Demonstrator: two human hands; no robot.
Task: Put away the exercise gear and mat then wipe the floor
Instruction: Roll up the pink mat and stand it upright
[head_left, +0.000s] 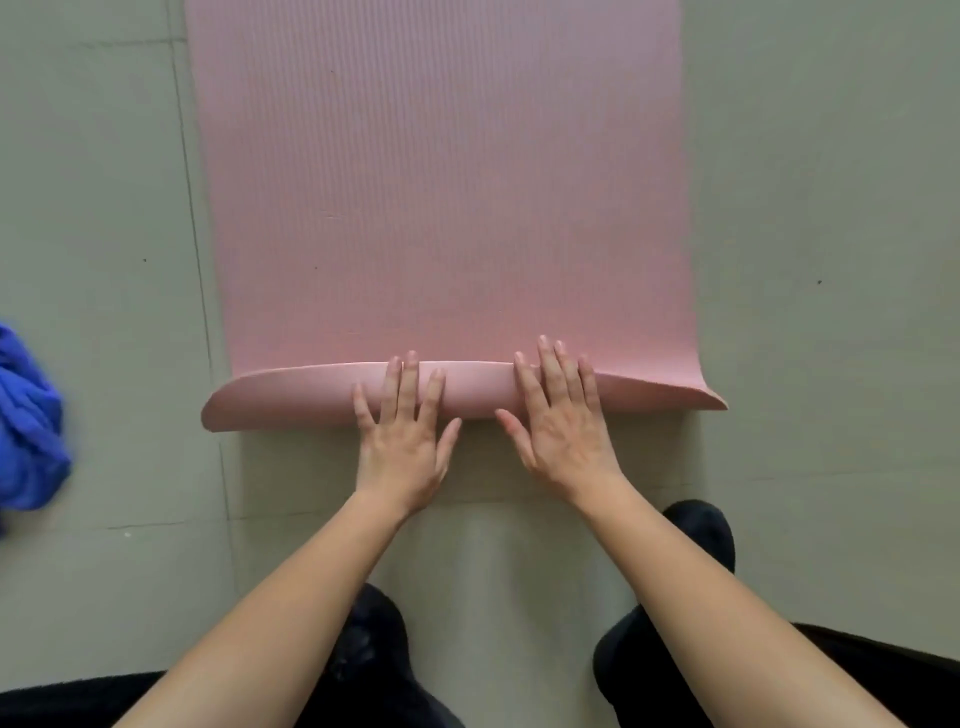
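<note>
Mat: a pink mat (441, 182) with fine ribbing is laid flat on the grey floor (93, 182); it runs away from the person and is cut off by the top border of the view.
Near end: the near end is turned over onto the mat's top as a first low roll (311, 397) across the full width. Its left corner lies flattened, while its right corner is slightly lifted.
Left hand: the left hand (402, 436) is laid palm down with its fingers straight and spread. The fingertips are on the roll left of the middle.
Right hand: the right hand (558, 421) is laid palm down and spread in the same way, right of the middle. Its fingertips reach the roll's far edge.
Between the hands: the thumbs are near one another but apart.
Left margin: a floor seam (192, 208) runs just beside the mat's left edge, with open floor beyond it. A crumpled blue cloth (28, 415) lies at the left border, well apart from the mat and partly cut off.
Right margin: open floor is seen from the mat's right edge to the border.
Near side: a paler band of floor is seen between the roll and the person's dark-clad feet (701, 535).
</note>
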